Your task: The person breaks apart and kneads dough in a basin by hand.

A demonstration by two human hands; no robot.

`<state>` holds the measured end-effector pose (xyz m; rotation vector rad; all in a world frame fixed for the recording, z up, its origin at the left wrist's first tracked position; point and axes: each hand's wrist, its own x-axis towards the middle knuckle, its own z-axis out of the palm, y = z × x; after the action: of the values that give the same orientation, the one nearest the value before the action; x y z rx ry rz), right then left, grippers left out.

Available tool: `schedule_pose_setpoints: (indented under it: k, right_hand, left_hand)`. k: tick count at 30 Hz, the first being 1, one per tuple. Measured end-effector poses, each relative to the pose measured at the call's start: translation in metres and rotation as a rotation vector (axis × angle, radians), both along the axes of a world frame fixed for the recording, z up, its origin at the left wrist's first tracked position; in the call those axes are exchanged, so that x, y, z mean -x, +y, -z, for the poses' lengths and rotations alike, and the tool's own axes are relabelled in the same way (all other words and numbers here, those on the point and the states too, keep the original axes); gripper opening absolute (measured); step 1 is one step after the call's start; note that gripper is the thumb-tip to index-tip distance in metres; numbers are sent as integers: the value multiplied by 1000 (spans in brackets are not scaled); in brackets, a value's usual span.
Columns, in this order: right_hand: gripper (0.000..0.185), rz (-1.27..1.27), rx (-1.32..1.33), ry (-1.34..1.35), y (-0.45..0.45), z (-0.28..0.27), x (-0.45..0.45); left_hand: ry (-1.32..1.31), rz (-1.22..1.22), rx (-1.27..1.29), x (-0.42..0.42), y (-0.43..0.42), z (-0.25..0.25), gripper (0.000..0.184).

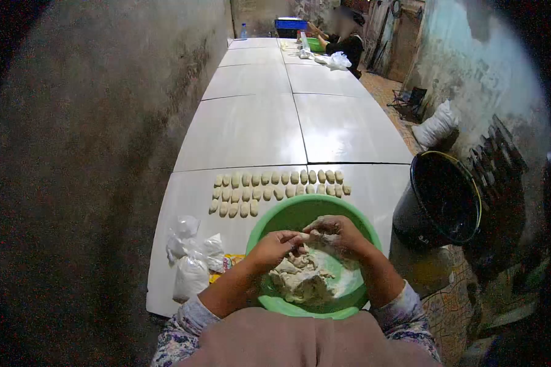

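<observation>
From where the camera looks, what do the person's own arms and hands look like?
The left hand and right hand wear no gloves; whitish powder dusts the right. Pale sleeves with a dark, purplish, floral-looking pattern leave the forearms bare.

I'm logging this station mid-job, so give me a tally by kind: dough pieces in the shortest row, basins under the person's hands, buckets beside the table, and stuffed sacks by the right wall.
Pale, oblong dough pieces in the shortest row: 5
Round green plastic basin: 1
Large black bucket: 1
Stuffed white sack: 1
Total: 8
</observation>
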<state>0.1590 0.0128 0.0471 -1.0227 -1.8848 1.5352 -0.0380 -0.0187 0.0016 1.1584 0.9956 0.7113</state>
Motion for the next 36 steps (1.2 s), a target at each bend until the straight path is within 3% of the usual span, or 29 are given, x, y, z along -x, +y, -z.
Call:
schedule_pose_setpoints:
  k: [4, 6, 8, 10, 14, 15, 16, 18, 20, 22, 24, 26, 28, 32, 34, 35, 36]
  right_hand:
    - [17, -17, -78, -33, 4, 11, 2]
    - [22, -15, -294, -17, 3, 5, 6]
    - [26, -41, -274, -9, -4, -4, 8]
    - [19, -109, -538, -149, -1, 1, 8]
    - [19, -40, -562, -113, -1, 10, 6]
    - [19, -51, -552, -173, -4, 0, 9]
    - [19, -52, -552, -172, -5, -1, 9]
    - [19, -92, -602, -229, -6, -2, 10]
    - [25, -121, -508, -272, -7, -4, 11]
    - [27, -10, -299, 88, -10, 3, 9]
    - [21, 0, -291, 16, -8, 2, 8]
    - [21, 41, -38, 23, -6, 4, 7]
    - [18, 9, -119, -49, -4, 5, 5]
    - [15, 110, 26, -86, -1, 14, 4]
    - [17, 204, 100, 99, 1, 20, 4]
    - [16, 206, -93, 144, 3, 26, 6]
    - [16, 206, -93, 144, 1, 19, 7]
  left_hand:
    - [-68, 11, 29, -2, -2, -6, 30]
    - [-34, 16, 50, 0, -3, -14, 28]
    - [27, 1, 91, 0, 1, 2, 29]
    - [-166, 11, 74, -1, -1, 3, 33]
    - [-161, 8, 114, -1, -5, -22, 37]
    - [-373, -17, 168, -5, -7, -17, 37]
    - [-372, -17, 168, -4, -6, -15, 37]
    - [-1, -27, 14, -2, -5, -18, 36]
    - [67, -17, 35, -1, -6, -29, 37]
    - [163, -89, -41, -1, -4, -15, 38]
    - [197, -127, -33, -2, -3, -9, 36]
    - [85, -24, -27, -2, -3, -16, 33]
    - [28, -51, -21, -5, -6, -19, 31]
    - [44, -65, -11, -6, -6, -20, 31]
    - [16, -77, 11, -5, -6, -19, 31]
    - [21, -70, 15, -4, -5, -17, 31]
    - [26, -64, 20, -4, -4, -15, 32]
